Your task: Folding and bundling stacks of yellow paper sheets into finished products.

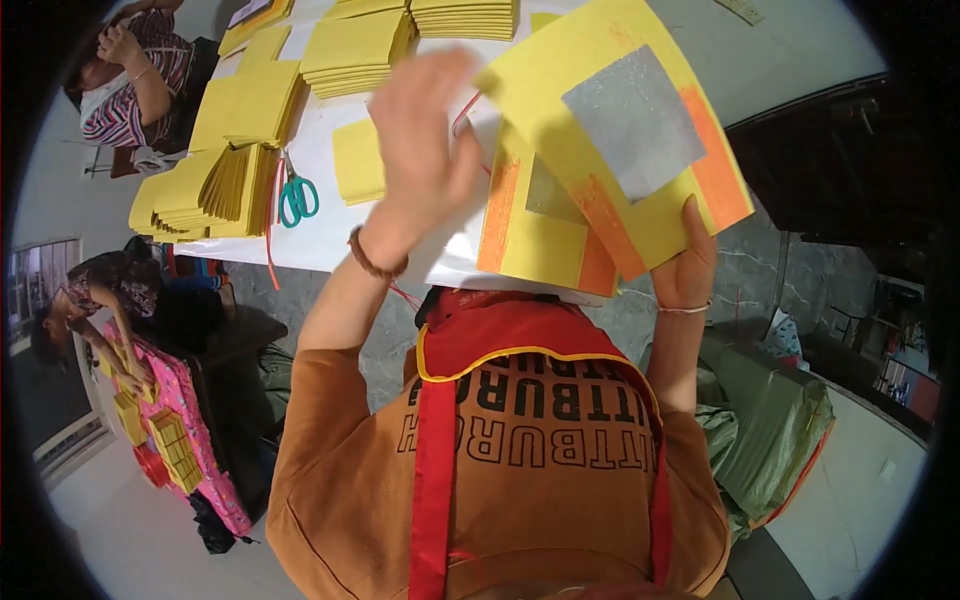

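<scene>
A yellow paper sheet (540, 85) with a silver square in its middle and orange strips along its edges is held up, tilted, above the table. My right hand (690, 265) is closed on its lower right edge, thumb on top. My left hand (425, 130), smeared by motion, is raised near the sheet's left corner, with thumb and fingers apart. Under the raised sheet, a stack of similar yellow sheets (540, 248) lies at the table's near edge, partly covered. A thin red string (465, 108) shows between my left hand and the sheets.
Stacks of folded yellow paper (245, 105) fill the left and far side of the white table (310, 225). Teal-handled scissors (298, 198) lie beside them, near a small yellow pile (357, 160). Two other people sit at left, one at a pink-covered table (205, 430). Green-wrapped bundles (765, 430) stand at right.
</scene>
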`<state>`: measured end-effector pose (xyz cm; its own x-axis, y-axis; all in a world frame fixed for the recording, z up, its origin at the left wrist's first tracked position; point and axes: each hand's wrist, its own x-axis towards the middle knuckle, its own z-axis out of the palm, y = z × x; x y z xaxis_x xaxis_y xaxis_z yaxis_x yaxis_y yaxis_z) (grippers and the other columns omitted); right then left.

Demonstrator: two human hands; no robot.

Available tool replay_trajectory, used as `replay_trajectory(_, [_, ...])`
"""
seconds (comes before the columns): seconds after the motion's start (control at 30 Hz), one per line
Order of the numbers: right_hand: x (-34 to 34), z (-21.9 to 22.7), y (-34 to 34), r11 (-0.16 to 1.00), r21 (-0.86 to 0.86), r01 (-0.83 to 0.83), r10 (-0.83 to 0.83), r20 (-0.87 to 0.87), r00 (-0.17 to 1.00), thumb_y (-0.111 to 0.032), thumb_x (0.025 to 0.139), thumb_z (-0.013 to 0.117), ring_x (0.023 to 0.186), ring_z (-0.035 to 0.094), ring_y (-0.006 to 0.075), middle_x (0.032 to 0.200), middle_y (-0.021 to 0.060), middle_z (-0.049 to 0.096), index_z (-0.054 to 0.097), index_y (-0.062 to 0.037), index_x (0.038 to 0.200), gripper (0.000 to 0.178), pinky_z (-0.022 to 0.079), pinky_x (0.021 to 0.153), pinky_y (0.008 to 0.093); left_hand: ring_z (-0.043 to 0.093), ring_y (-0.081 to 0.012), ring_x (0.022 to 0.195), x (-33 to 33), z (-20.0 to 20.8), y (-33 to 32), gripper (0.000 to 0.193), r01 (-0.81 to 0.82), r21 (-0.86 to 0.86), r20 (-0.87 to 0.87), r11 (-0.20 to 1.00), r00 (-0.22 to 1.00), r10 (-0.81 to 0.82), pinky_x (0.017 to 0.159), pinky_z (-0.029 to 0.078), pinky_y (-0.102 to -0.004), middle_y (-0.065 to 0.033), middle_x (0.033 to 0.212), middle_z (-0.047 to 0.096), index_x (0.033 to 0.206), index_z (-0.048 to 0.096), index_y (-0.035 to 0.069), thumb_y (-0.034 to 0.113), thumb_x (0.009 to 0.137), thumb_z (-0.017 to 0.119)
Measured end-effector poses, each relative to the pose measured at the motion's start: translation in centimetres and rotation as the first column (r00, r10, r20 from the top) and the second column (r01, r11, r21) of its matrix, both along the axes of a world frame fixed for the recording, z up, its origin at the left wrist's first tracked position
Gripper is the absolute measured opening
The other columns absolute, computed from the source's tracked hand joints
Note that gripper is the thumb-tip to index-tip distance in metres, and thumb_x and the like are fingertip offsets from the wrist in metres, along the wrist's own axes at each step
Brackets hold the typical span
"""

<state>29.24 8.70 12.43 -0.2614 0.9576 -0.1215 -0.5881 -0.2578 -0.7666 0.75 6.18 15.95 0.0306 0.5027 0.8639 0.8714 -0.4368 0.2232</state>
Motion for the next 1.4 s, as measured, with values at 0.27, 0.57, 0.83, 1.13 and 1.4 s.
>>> replay_trajectory(0.27, [-3.6,0.5,-3.9,0.938,-0.329,0.105,-0.139,-0.081,0.987,-0.021,0.095,0.041,0.112,0.050,0.0235,0.123,0.0107,0.049,0.039,-0.0031,0.127,0.036,0.044,0.091,0.0395,0.049,-0.0212,0.084,7.5,-3.5,-3.5,0.041,0.052,-0.191,-0.186,0.980,0.979,-0.088,0.070,0.040,-0.0333,-0.0036,0.106,0.057,0.098,0.066,0.013,0.009,0.057,0.065])
replay_trajectory(0.57, [4.1,-4.9,-5.6,0.901,0.392,-0.188,-0.137,0.665,0.734,-0.018,0.071,0.074,0.114,0.046,0.0268,0.128,0.0101,0.043,0.041,-0.0075,0.124,0.063,0.038,0.094,0.0383,0.047,-0.0184,0.077,3.3,-4.4,-5.8,0.032,0.299,-0.353,0.003,0.886,0.948,-0.319,0.067,0.038,-0.0286,-0.0001,0.099,0.059,0.100,0.066,0.017,0.013,0.068,0.060])
replay_trajectory(0.83, [1.2,-3.5,-2.7,0.518,0.704,-0.486,-0.451,0.708,0.544,-0.018,0.072,0.069,0.115,0.047,0.0280,0.122,0.0096,0.051,0.052,-0.0091,0.115,0.047,0.030,0.099,0.0404,0.051,-0.0228,0.077,2.6,-4.7,-7.6,0.037,0.372,-0.532,0.093,0.760,0.918,-0.385,0.066,0.042,-0.0304,-0.0072,0.106,0.058,0.105,0.062,0.009,-0.001,0.069,0.058])
replay_trajectory(1.13, [1.2,-2.1,-3.1,0.489,0.638,-0.595,-0.365,0.769,0.524,-0.015,0.074,0.061,0.110,0.054,0.0226,0.108,0.0035,0.062,0.061,-0.0127,0.102,0.028,0.033,0.095,0.0389,0.052,-0.0249,0.079,2.8,-4.1,-7.8,0.033,0.430,-0.551,0.201,0.716,0.900,-0.387,0.067,0.042,-0.0313,-0.0097,0.103,0.059,0.104,0.060,0.005,0.000,0.071,0.055])
replay_trajectory(1.4, [1.9,-2.2,-2.3,0.593,0.460,-0.661,-0.175,0.875,0.452,-0.017,0.073,0.067,0.097,0.057,0.0237,0.099,0.0052,0.063,0.064,-0.0101,0.093,0.022,0.038,0.082,0.0372,0.050,-0.0250,0.072,2.7,-3.2,-6.9,0.016,0.351,-0.633,0.225,0.690,0.936,-0.269,0.064,0.040,-0.0315,-0.0093,0.082,0.061,0.094,0.061,0.004,0.008,0.080,0.054])
